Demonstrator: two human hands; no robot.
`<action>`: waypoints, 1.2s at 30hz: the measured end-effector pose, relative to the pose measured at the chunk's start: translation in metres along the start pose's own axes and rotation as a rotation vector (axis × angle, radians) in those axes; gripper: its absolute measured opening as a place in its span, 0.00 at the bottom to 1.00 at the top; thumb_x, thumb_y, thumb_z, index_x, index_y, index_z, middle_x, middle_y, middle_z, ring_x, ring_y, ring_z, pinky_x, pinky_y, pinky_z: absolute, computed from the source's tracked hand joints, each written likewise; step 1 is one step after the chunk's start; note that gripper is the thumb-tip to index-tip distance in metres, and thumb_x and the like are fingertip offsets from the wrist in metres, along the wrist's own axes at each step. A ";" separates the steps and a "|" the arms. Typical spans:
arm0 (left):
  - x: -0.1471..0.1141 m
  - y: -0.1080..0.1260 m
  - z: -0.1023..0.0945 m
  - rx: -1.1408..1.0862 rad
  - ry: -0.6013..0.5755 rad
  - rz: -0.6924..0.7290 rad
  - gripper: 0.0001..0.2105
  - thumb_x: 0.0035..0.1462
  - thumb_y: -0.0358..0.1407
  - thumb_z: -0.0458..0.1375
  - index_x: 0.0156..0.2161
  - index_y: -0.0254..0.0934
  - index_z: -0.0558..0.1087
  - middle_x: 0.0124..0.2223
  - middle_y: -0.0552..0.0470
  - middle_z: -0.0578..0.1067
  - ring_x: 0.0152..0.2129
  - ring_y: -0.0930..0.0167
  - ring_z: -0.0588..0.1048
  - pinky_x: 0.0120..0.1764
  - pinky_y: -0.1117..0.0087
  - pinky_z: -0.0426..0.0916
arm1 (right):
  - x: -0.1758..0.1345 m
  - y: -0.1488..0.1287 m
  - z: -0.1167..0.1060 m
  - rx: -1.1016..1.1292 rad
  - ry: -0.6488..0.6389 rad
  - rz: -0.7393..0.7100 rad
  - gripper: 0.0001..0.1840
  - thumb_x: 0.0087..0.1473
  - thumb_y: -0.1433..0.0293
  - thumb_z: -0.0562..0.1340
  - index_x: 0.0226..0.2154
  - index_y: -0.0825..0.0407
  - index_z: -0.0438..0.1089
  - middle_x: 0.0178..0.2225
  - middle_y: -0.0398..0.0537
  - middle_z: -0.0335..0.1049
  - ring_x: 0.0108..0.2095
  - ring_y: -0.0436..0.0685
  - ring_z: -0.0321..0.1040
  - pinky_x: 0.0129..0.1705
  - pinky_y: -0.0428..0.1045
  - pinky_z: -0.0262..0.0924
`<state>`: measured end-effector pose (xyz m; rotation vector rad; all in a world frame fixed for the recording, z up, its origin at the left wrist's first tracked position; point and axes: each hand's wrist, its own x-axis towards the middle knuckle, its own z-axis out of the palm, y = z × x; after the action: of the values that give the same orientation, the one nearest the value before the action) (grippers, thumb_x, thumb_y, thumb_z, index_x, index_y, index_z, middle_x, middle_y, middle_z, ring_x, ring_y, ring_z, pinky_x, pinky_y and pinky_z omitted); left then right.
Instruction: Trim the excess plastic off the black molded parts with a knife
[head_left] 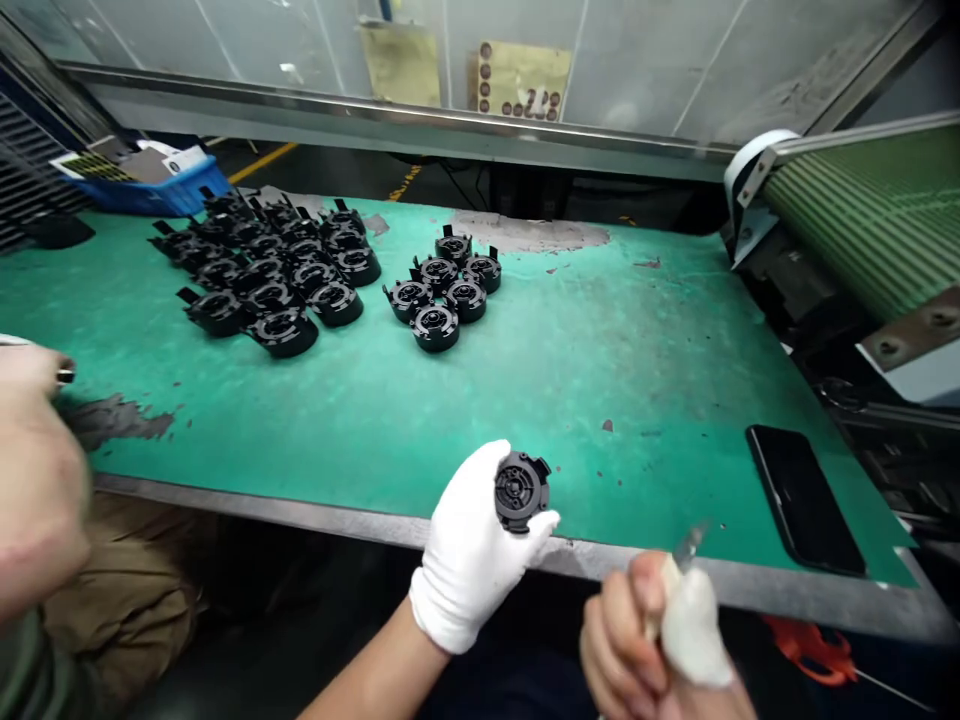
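My left hand (pixel 474 545), in a white glove, is closed around a round black plastic part (pixel 519 490) near the table's front edge. Ribs and small holes show on the face of this part. Lower right, my right hand (pixel 652 640) grips a small knife (pixel 688 548) whose metal blade points up and is blurred. A white cover (pixel 696 630) sits over its thumb; the other fingers are bare. The knife and the black part are apart. Farther back on the table stand a small group of similar black parts (pixel 436 328) and a larger group (pixel 281 330) to its left.
The green table top (pixel 600 370) is worn in places. A black phone (pixel 806 498) lies at the right, below a green conveyor belt (pixel 877 200). Orange-handled scissors (pixel 814 650) are under the front edge. A co-worker's arm (pixel 37 490) reaches in from the left; a blue bin (pixel 154 190) stands behind.
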<state>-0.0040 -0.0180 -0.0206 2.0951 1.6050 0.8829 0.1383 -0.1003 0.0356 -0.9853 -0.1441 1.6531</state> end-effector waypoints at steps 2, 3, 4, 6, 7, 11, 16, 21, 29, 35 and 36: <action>0.006 -0.007 -0.015 -0.048 -0.157 0.045 0.41 0.55 0.44 0.65 0.68 0.38 0.53 0.67 0.41 0.64 0.64 0.58 0.65 0.65 0.54 0.63 | 0.010 -0.020 -0.011 -0.102 0.082 -0.148 0.23 0.59 0.45 0.61 0.31 0.46 0.62 0.19 0.33 0.50 0.15 0.45 0.43 0.14 0.40 0.43; 0.009 -0.012 -0.025 -0.081 -0.254 0.075 0.40 0.57 0.42 0.63 0.70 0.41 0.51 0.69 0.44 0.61 0.65 0.60 0.62 0.67 0.55 0.61 | 0.016 -0.028 -0.018 -0.189 0.114 -0.196 0.20 0.61 0.48 0.61 0.33 0.46 0.63 0.20 0.34 0.53 0.16 0.45 0.46 0.15 0.40 0.44; 0.014 -0.017 -0.034 -0.120 -0.332 0.101 0.37 0.60 0.40 0.60 0.70 0.43 0.50 0.71 0.47 0.58 0.67 0.62 0.60 0.68 0.56 0.58 | 0.022 -0.035 -0.025 -0.300 0.136 -0.227 0.18 0.61 0.49 0.61 0.35 0.46 0.64 0.22 0.35 0.56 0.17 0.46 0.50 0.16 0.41 0.47; 0.022 -0.027 -0.048 -0.214 -0.321 0.081 0.30 0.65 0.37 0.55 0.69 0.46 0.54 0.71 0.51 0.58 0.67 0.65 0.59 0.69 0.57 0.55 | 0.034 -0.047 -0.040 -0.583 0.132 -0.246 0.17 0.62 0.50 0.61 0.42 0.45 0.67 0.26 0.38 0.62 0.19 0.47 0.54 0.18 0.43 0.51; 0.025 -0.031 -0.052 -0.272 -0.231 0.026 0.27 0.66 0.36 0.53 0.68 0.46 0.57 0.70 0.52 0.60 0.67 0.65 0.60 0.69 0.57 0.55 | 0.040 -0.051 -0.046 -0.746 0.113 -0.244 0.19 0.62 0.49 0.60 0.46 0.44 0.68 0.27 0.39 0.65 0.21 0.48 0.57 0.20 0.44 0.54; 0.028 -0.033 -0.049 -0.461 0.113 -0.209 0.25 0.66 0.41 0.56 0.66 0.45 0.60 0.68 0.48 0.63 0.64 0.62 0.64 0.66 0.55 0.63 | 0.064 -0.066 -0.057 -1.350 -0.094 -0.296 0.20 0.67 0.53 0.55 0.54 0.42 0.72 0.41 0.47 0.74 0.42 0.57 0.69 0.46 0.52 0.64; 0.027 -0.025 -0.033 -0.277 -0.110 -0.060 0.47 0.53 0.47 0.68 0.71 0.45 0.46 0.73 0.46 0.48 0.70 0.58 0.51 0.70 0.51 0.51 | 0.083 -0.066 -0.036 -1.760 -0.330 -0.471 0.21 0.68 0.63 0.51 0.59 0.41 0.69 0.39 0.48 0.73 0.41 0.58 0.70 0.43 0.53 0.63; 0.034 -0.026 -0.027 -0.207 -0.165 -0.055 0.41 0.56 0.42 0.66 0.69 0.43 0.49 0.70 0.44 0.58 0.66 0.61 0.59 0.68 0.54 0.56 | 0.087 -0.058 -0.024 -1.956 -0.370 -0.491 0.21 0.69 0.65 0.50 0.58 0.41 0.69 0.34 0.46 0.70 0.36 0.58 0.69 0.38 0.52 0.60; 0.037 -0.027 -0.023 -0.141 -0.128 -0.026 0.37 0.56 0.40 0.65 0.67 0.40 0.55 0.65 0.44 0.65 0.62 0.62 0.65 0.66 0.57 0.61 | 0.095 -0.066 -0.021 -2.078 -0.281 -0.527 0.22 0.66 0.70 0.53 0.58 0.38 0.67 0.35 0.43 0.71 0.36 0.57 0.70 0.35 0.51 0.56; 0.035 -0.028 -0.024 -0.143 -0.124 -0.021 0.37 0.57 0.41 0.65 0.67 0.40 0.54 0.65 0.44 0.65 0.63 0.62 0.65 0.66 0.56 0.61 | 0.095 -0.070 -0.020 -2.025 -0.374 -0.465 0.22 0.65 0.70 0.52 0.58 0.39 0.68 0.36 0.44 0.72 0.38 0.57 0.72 0.38 0.51 0.60; 0.035 -0.028 -0.024 -0.145 -0.125 -0.019 0.37 0.57 0.42 0.64 0.67 0.40 0.54 0.65 0.44 0.65 0.63 0.62 0.65 0.66 0.56 0.61 | 0.095 -0.069 -0.020 -2.025 -0.379 -0.463 0.22 0.65 0.70 0.53 0.58 0.39 0.68 0.37 0.44 0.73 0.38 0.57 0.72 0.38 0.51 0.60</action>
<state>-0.0349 0.0212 -0.0112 1.9905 1.4516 0.8193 0.2033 -0.0039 0.0122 -1.7019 -2.3893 0.7663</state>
